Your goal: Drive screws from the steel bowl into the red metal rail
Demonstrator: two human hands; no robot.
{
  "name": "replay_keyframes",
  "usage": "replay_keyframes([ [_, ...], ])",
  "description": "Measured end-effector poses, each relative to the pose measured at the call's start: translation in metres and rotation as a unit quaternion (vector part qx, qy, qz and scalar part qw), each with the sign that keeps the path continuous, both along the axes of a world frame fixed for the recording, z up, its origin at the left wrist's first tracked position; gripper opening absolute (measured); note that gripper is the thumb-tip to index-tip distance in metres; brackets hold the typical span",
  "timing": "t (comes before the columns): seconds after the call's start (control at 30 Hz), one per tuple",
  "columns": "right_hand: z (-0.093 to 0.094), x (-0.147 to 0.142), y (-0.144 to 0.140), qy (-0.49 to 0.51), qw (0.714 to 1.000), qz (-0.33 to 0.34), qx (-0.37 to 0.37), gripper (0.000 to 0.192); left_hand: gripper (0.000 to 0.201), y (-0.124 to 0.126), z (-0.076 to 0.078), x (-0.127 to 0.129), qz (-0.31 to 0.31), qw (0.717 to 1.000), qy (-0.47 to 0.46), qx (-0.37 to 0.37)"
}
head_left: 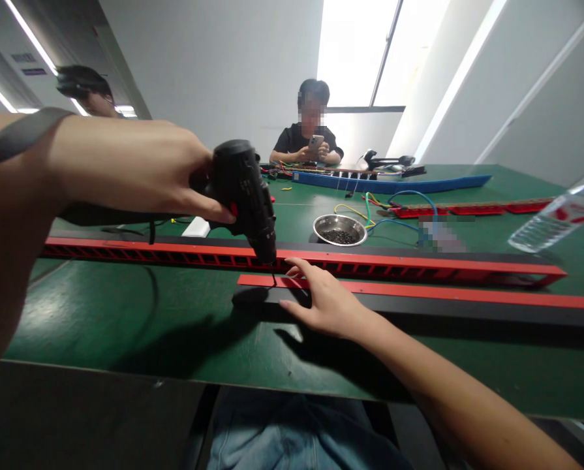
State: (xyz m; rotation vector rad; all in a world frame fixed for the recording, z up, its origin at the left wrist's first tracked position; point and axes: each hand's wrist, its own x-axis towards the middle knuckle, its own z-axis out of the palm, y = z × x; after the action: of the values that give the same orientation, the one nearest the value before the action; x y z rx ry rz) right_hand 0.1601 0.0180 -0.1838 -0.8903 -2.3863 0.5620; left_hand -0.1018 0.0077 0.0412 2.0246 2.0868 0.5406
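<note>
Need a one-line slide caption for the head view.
Left hand holds black power screwdriver tip-down on red-and-black rail; right hand steadies it.

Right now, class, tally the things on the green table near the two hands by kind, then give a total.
Red slotted rails: 1
Black-and-red strips: 1
Power drivers, in the left hand: 1
Steel bowls: 1
Water bottles: 1
Total: 5
The right hand rests on the strip.

Black drill point(245, 196), red-and-black strip point(419, 297), green table point(125, 320)
</note>
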Motion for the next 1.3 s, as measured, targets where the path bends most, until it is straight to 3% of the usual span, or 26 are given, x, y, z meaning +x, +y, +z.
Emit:
replay_keyframes([
  [0.03, 0.0, 0.0, -0.001, -0.027, 1.0, -0.002, 0.01, 0.079, 0.087, -0.005, -0.001, 0.007, -0.042, 0.987, 0.155, 0.019],
  [0.1, 0.0, -0.001, -0.003, -0.082, 0.996, -0.002, 0.039, 0.076, 0.075, -0.016, -0.003, 0.021, -0.103, 0.917, 0.38, 0.064],
  [0.17, 0.001, -0.002, -0.004, -0.127, 0.989, 0.003, 0.068, 0.07, 0.064, -0.026, -0.006, 0.033, -0.111, 0.883, 0.445, 0.101],
  [0.37, 0.0, -0.003, -0.005, -0.169, 0.979, 0.005, 0.111, 0.06, 0.044, -0.039, -0.016, 0.048, -0.072, 0.861, 0.479, 0.156],
  [0.63, -0.002, -0.002, -0.003, -0.167, 0.978, 0.009, 0.124, 0.059, 0.047, -0.037, -0.02, 0.043, -0.072, 0.857, 0.476, 0.186],
  [0.93, -0.003, -0.001, -0.002, -0.162, 0.98, 0.015, 0.115, 0.06, 0.056, -0.036, -0.021, 0.039, -0.06, 0.862, 0.475, 0.168],
  [1.13, -0.002, -0.001, -0.003, -0.157, 0.982, 0.015, 0.106, 0.059, 0.048, -0.041, -0.022, 0.04, -0.049, 0.877, 0.45, 0.162],
  [1.3, -0.002, -0.001, -0.003, -0.146, 0.984, 0.013, 0.098, 0.06, 0.068, -0.033, -0.015, 0.022, -0.058, 0.918, 0.381, 0.092],
])
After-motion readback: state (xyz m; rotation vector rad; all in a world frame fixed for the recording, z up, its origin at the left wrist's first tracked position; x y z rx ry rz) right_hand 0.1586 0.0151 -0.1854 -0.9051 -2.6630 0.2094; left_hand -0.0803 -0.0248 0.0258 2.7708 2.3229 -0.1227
